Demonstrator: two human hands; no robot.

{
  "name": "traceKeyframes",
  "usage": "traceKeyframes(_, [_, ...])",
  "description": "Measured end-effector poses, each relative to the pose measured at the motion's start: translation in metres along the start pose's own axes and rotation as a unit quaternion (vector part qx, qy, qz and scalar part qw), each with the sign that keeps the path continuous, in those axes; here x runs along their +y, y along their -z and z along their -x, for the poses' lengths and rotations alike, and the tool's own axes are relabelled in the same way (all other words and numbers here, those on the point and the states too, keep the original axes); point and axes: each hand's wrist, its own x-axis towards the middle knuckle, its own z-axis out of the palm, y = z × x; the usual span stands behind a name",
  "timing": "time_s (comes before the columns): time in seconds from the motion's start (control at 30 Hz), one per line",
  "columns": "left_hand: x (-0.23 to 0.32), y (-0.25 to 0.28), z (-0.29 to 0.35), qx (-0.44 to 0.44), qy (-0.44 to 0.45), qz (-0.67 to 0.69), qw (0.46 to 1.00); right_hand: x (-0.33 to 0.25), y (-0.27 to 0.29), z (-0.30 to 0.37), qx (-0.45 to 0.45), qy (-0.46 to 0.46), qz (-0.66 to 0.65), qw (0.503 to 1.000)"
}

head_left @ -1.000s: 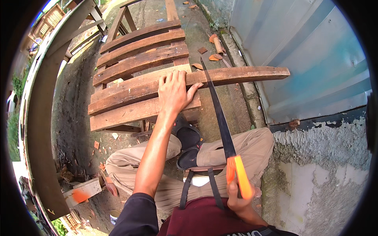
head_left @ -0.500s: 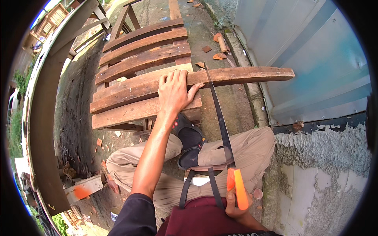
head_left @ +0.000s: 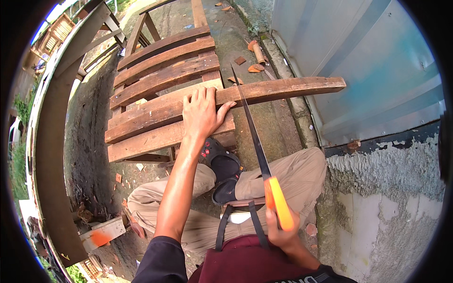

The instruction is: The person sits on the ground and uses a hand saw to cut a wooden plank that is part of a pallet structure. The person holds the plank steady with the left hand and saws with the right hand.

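A long brown wooden board (head_left: 288,89) lies across a slatted wooden bench (head_left: 165,75), its right end sticking out past the bench. My left hand (head_left: 203,111) presses down on the board, fingers curled over its far edge and thumb stretched to the right along it. In my right hand (head_left: 284,226) is a handsaw (head_left: 255,137), gripped by its orange and yellow handle. The dark blade points away from me and crosses the board just right of my left thumb. Whether its teeth have cut into the wood cannot be seen.
A corrugated metal sheet (head_left: 368,70) stands at the right above a rough concrete wall (head_left: 387,207). My bent legs and a dark clog (head_left: 224,165) are below the bench. A wooden frame (head_left: 52,155) runs along the left. Dry leaves (head_left: 256,68) lie on the ground.
My right hand has pushed the handsaw forward, so more blade reaches beyond the board. My left hand keeps its hold on the board, and the whole view has shifted slightly.
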Motion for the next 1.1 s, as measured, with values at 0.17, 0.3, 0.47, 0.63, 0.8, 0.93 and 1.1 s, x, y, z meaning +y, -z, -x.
traceKeyframes(0.17, [0.003, -0.005, 0.001, 0.055, -0.006, 0.029, 0.998, -0.002, 0.004, -0.002, 0.007, -0.086, -0.048, 0.995])
traceKeyframes(0.3, [0.003, -0.005, -0.004, 0.065, -0.021, 0.02, 0.997, 0.006, -0.054, -0.142, 0.048, -0.063, -0.149, 0.986])
traceKeyframes(0.47, [-0.002, -0.005, -0.005, 0.049, -0.032, 0.01, 0.998, 0.021, -0.051, -0.128, 0.002, -0.064, -0.126, 0.99])
traceKeyframes(0.63, [-0.001, -0.006, -0.006, 0.053, -0.019, 0.01, 0.998, 0.014, 0.013, 0.04, -0.026, -0.068, -0.074, 0.995])
traceKeyframes(0.8, [0.001, -0.006, 0.001, 0.087, -0.02, 0.032, 0.995, 0.024, -0.034, -0.049, 0.023, -0.158, -0.176, 0.971])
traceKeyframes(0.93, [0.003, -0.003, -0.008, 0.059, -0.022, 0.02, 0.998, 0.013, -0.062, -0.147, 0.037, -0.107, -0.171, 0.979])
traceKeyframes(1.1, [-0.006, 0.003, -0.007, -0.024, -0.019, 0.012, 0.999, 0.01, -0.03, -0.037, 0.0, -0.064, -0.114, 0.991])
